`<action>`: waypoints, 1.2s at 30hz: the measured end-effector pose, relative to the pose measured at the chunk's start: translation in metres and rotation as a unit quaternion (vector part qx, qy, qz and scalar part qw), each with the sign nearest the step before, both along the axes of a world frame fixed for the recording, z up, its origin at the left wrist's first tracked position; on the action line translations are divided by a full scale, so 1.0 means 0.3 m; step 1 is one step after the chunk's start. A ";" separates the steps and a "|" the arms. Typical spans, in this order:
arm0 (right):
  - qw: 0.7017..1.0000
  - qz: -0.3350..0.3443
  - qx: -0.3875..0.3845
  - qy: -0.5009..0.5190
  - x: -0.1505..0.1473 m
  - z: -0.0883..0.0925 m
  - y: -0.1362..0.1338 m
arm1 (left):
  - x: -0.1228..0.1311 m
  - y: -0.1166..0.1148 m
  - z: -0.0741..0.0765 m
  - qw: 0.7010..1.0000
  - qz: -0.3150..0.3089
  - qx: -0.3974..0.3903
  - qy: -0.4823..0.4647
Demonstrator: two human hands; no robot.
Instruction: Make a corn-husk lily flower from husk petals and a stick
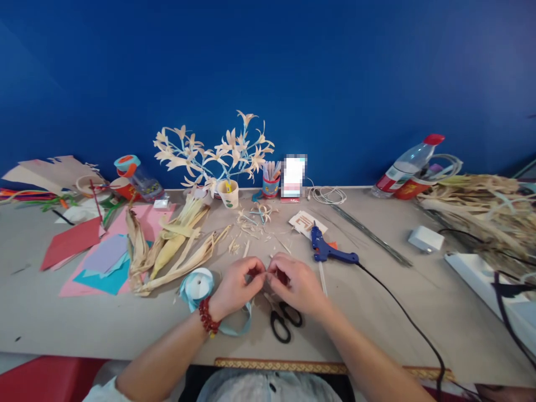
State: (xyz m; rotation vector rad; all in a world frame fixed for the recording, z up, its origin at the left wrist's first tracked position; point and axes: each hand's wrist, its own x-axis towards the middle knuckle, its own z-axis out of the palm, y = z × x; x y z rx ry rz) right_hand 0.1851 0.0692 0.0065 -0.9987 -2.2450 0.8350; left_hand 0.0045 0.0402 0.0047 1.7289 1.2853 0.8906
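My left hand (242, 283) and my right hand (294, 279) meet over the middle of the table, fingertips pinched together. Whatever lies between them is too small and hidden to name. Just below, black-handled scissors (280, 326) rest on the table, their blades partly under my hands. A roll of light blue ribbon (199, 285) stands beside my left wrist, its loose end curling beneath the forearm. To the right of my right hand lies a blue glue gun (333, 251) with a black cord. Husk scraps (238, 243) are scattered beyond my fingers.
Corn husks (176, 245) lie on coloured paper (115, 262) at left. Husk flowers (228, 148) stand in a paper cup (228, 195) at the back, near a lit phone (294, 176). Wires (372, 234), a bottle (406, 164), a power strip (473, 279) and more husks (481, 206) occupy the right.
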 end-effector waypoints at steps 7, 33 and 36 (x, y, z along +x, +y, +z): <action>0.994 -0.010 0.108 0.012 -0.012 -0.009 -0.020 | 0.002 -0.014 0.007 0.997 0.046 0.054 0.037; 0.988 -0.051 0.099 0.107 -0.008 -0.026 -0.021 | -0.026 -0.010 0.032 0.994 0.086 0.065 0.001; 0.989 -0.039 0.102 0.100 -0.016 -0.030 -0.023 | -0.001 -0.021 0.043 0.996 0.067 0.054 0.015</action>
